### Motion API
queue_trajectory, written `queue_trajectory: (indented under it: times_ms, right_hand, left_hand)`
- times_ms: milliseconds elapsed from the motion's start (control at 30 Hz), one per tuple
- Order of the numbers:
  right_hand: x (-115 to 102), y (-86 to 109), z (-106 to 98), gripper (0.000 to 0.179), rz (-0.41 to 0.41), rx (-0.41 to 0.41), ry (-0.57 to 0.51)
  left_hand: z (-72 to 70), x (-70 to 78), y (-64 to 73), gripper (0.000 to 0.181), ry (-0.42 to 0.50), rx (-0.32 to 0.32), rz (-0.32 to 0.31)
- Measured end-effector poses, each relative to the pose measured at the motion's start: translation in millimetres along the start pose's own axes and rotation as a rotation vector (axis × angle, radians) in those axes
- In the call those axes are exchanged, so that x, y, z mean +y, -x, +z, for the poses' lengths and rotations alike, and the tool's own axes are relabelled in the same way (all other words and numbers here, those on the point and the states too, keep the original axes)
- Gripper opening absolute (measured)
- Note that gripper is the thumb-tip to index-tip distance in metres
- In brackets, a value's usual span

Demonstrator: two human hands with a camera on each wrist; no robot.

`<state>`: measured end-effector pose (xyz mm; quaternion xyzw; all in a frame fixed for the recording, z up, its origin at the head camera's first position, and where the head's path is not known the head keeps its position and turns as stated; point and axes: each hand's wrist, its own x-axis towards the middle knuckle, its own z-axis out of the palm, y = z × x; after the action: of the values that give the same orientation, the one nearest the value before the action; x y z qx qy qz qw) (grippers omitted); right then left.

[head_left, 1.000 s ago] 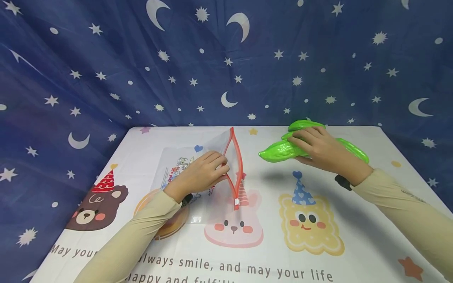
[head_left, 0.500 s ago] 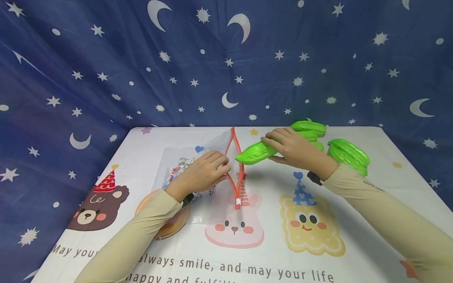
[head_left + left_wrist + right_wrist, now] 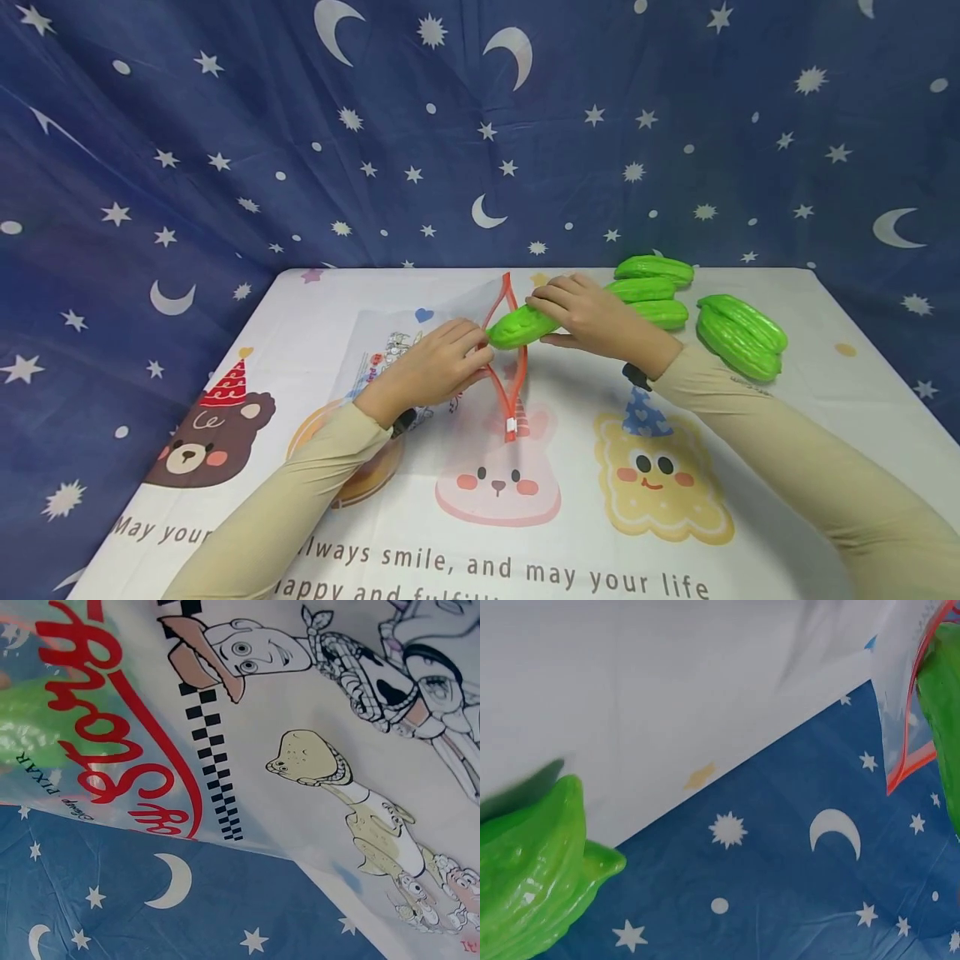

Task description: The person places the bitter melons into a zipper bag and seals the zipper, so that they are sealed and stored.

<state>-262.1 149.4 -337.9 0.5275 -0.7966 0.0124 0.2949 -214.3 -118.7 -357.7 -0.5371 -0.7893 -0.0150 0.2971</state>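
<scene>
My left hand [image 3: 435, 363] holds the near-left edge of a clear zip bag [image 3: 375, 342], whose orange-red zip mouth gapes toward the right. In my right hand [image 3: 588, 320] is a glossy, ridged green bitter melon [image 3: 517, 327], gripped from above with its pointed end inside the mouth. The white slider [image 3: 512, 425] sits at the zip's lower end. Seen from the left wrist, the melon [image 3: 37, 727] shows green through the bag's printed film [image 3: 315, 757]. The right wrist view has the melon [image 3: 941, 712] overlapping the bag's zip edge [image 3: 911, 697].
More green bitter melons [image 3: 654, 269] lie in a group at the table's back right, and another deeply ridged one [image 3: 741, 335] lies farther right. The white tablecloth [image 3: 847, 467] carries printed cartoon figures and lettering. A blue star-and-moon curtain [image 3: 420, 100] hangs behind the table.
My right hand has carried the bitter melon leftward from the group into the bag's mouth. The mouth has shifted slightly right; my left hand keeps its hold on the bag.
</scene>
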Motion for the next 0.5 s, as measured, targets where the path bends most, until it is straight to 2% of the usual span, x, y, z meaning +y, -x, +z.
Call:
queue_trajectory:
  times_ms: [167,500]
  right_hand:
    - [-2.2,-1.4,2.5,0.057,-0.025,-0.01,-0.058]
    - [-3.5,3.6,-0.6,0.053,-0.039,-0.115,-0.134]
  left_hand:
    - [-1.8,-1.6,-1.4,0.016,-0.006,0.009,-0.022]
    - [-1.8,-1.3,-2.4,0.016,-0.013,0.018,-0.026]
